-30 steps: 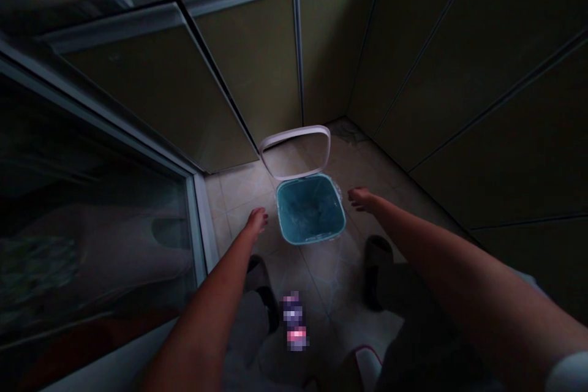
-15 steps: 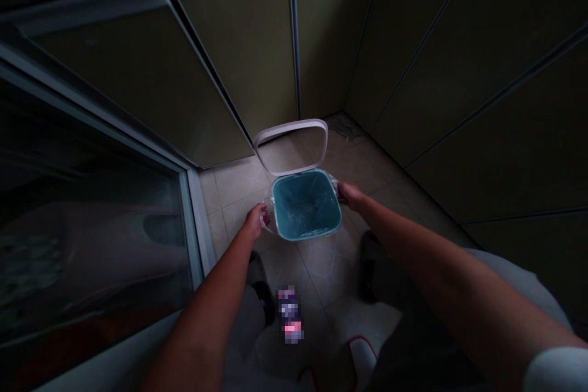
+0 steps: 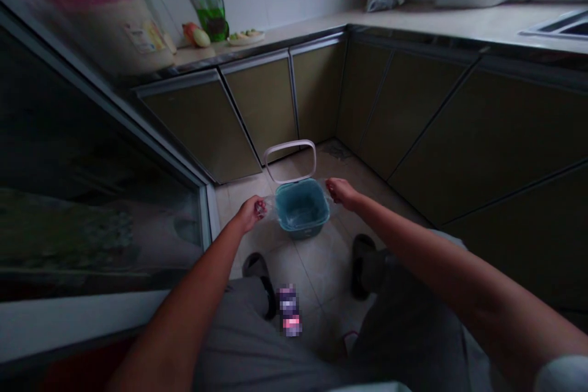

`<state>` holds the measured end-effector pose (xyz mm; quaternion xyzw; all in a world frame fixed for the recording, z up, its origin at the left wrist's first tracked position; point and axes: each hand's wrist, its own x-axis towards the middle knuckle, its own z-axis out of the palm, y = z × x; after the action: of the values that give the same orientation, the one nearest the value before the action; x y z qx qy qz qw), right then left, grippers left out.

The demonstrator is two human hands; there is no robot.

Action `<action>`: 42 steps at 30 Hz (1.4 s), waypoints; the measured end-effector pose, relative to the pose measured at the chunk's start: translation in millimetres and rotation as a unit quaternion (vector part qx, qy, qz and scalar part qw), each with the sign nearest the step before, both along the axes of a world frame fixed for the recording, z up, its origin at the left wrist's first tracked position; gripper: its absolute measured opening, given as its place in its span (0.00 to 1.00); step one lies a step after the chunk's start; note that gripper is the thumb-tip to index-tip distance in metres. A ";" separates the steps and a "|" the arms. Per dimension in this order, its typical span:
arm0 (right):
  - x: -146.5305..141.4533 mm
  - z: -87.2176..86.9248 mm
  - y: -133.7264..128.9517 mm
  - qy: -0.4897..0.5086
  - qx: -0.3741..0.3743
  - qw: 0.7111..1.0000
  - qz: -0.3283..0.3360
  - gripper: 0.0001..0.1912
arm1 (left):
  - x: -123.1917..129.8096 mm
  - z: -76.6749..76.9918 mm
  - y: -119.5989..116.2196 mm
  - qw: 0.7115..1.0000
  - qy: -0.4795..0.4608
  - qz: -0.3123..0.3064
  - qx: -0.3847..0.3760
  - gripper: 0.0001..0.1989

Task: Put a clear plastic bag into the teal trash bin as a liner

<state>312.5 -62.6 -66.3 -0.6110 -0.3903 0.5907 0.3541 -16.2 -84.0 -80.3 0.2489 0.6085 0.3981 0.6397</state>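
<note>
Left hand (image 3: 252, 213) and right hand (image 3: 342, 193), fingers pinched narrow on a clear plastic bag (image 3: 270, 207) (teal bin (image 3: 302, 211) between the fingers, white lid (image 3: 289, 143) beyond them)

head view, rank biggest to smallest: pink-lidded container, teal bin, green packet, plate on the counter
Pink-lidded container: looks largest, but it seems nearer the camera, so its lead over the bin is unsure.
Teal bin
Green packet
Plate: smallest.
</note>
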 end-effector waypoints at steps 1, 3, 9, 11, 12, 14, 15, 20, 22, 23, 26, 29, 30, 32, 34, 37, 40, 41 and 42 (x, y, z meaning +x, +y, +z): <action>-0.1 11.7 -6.4 0.005 0.008 1.000 0.010 0.10 | -1.1 11.5 -6.9 1.000 0.009 -0.018 0.008 0.07; 2.9 34.4 -19.6 0.009 0.029 0.999 0.038 0.10 | -4.5 33.4 -23.1 0.996 0.040 -0.070 0.034 0.09; 28.5 97.0 -71.1 0.019 0.080 0.987 0.137 0.13 | -13.2 92.1 -81.7 0.971 0.053 -0.191 0.134 0.13; 39.4 115.9 -93.3 0.019 0.071 0.986 0.148 0.15 | -12.6 111.6 -100.1 0.965 0.022 -0.192 0.177 0.12; 45.3 124.8 -104.9 0.016 0.063 0.986 0.153 0.16 | -12.0 121.3 -108.9 0.962 0.005 -0.190 0.197 0.12; 58.3 141.7 -128.0 0.002 0.044 0.985 0.168 0.18 | -11.1 139.7 -125.8 0.956 -0.019 -0.186 0.226 0.09; 65.1 149.6 -139.1 -0.007 0.034 0.983 0.178 0.19 | -11.1 148.1 -133.8 0.954 -0.028 -0.186 0.234 0.09; 95.8 184.9 -182.7 -0.011 -0.028 0.977 0.209 0.23 | -10.9 178.7 -165.9 0.952 -0.059 -0.181 0.237 0.19; 102.7 196.2 -192.1 0.007 -0.038 0.977 0.209 0.24 | -8.7 184.5 -173.1 0.954 -0.076 -0.172 0.234 0.22; 104.7 200.6 -195.0 0.015 -0.039 0.977 0.209 0.24 | -7.1 185.8 -175.2 0.955 -0.086 -0.168 0.231 0.23; 105.6 206.9 -196.5 0.036 -0.036 0.975 0.214 0.21 | -1.7 183.1 -175.5 0.956 -0.105 -0.159 0.223 0.24; 102.4 199.1 -189.5 0.040 -0.042 0.974 0.217 0.20 | 1.1 171.3 -167.5 0.963 -0.094 -0.146 0.204 0.22; 101.1 193.4 -185.9 0.038 -0.047 0.974 0.217 0.19 | 0.8 165.7 -163.4 0.967 -0.085 -0.142 0.195 0.21; 98.7 178.5 -177.5 0.034 -0.064 0.974 0.215 0.17 | -1.7 152.6 -153.8 0.973 -0.061 -0.144 0.168 0.19; 96.3 159.8 -168.2 0.031 -0.087 0.974 0.208 0.15 | -6.0 137.8 -143.6 0.978 -0.037 -0.161 0.130 0.18; 92.6 127.5 -153.1 0.029 -0.120 0.974 0.188 0.11 | -12.4 113.6 -128.8 0.981 -0.018 -0.178 0.076 0.19; 87.4 94.0 -136.6 0.011 -0.142 0.974 0.175 0.09 | -13.8 87.8 -114.2 0.984 -0.005 -0.176 0.036 0.20; 85.1 83.6 -130.9 -0.001 -0.151 0.973 0.173 0.08 | -13.0 78.9 -109.2 0.984 0.008 -0.175 0.022 0.20; 82.6 74.0 -125.1 -0.017 -0.160 0.972 0.171 0.07 | -11.7 69.9 -104.0 0.984 0.029 -0.175 0.008 0.20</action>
<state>395.1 -187.7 7.7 -0.5936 -0.3955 0.6870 0.1392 -27.9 -188.0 -10.4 0.3682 0.5704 0.2780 0.6795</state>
